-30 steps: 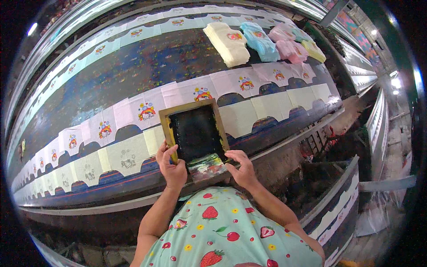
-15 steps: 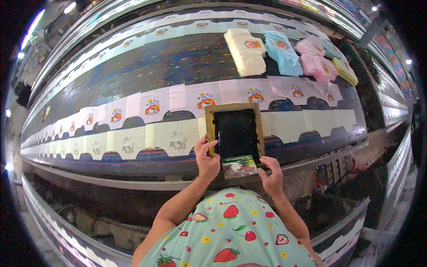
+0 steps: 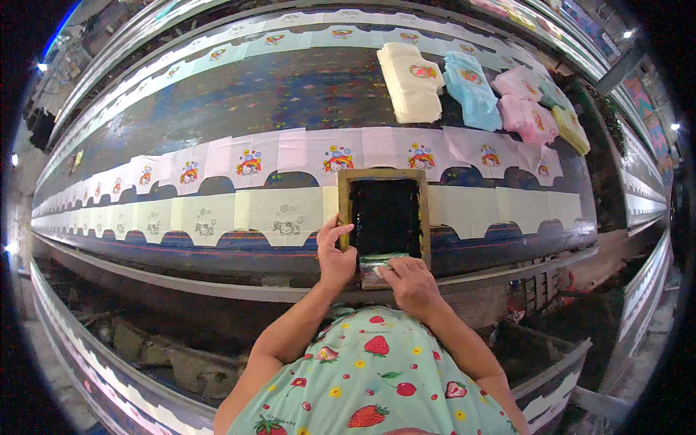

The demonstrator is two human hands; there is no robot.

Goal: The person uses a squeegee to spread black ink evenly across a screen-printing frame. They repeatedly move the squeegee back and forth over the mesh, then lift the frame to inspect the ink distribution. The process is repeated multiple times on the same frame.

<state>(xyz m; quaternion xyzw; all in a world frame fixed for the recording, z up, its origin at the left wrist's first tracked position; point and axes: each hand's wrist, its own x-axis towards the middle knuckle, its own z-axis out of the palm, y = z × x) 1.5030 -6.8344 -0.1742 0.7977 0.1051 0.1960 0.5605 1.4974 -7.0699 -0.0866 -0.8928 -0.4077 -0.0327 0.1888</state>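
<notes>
A wooden-edged printing screen (image 3: 426,210) with a black inner area lies over the row of cream cloth pieces (image 3: 464,210) in front of me. My left hand (image 3: 336,255) grips the screen's left side, thumb and fingers bent around the edge. At the screen's near end is a flat, paint-smeared squeegee (image 3: 373,278). My right hand (image 3: 415,286) is closed over its top right part, fingers bent down on it. Left of the screen, the cream cloth carries dark outline prints (image 3: 287,223). The cloth under the screen is hidden.
Beyond the screen runs a row of pink cloth pieces (image 3: 293,152) with colourful prints. Stacks of cream cloth (image 3: 409,83), blue cloth (image 3: 471,94) and pink cloth (image 3: 528,119) lie at the far right. The dark table's near rail (image 3: 217,286) passes just before me.
My right hand has moved left from the screen's right corner onto the squeegee and closed on it. My left hand stays on the screen's left side.
</notes>
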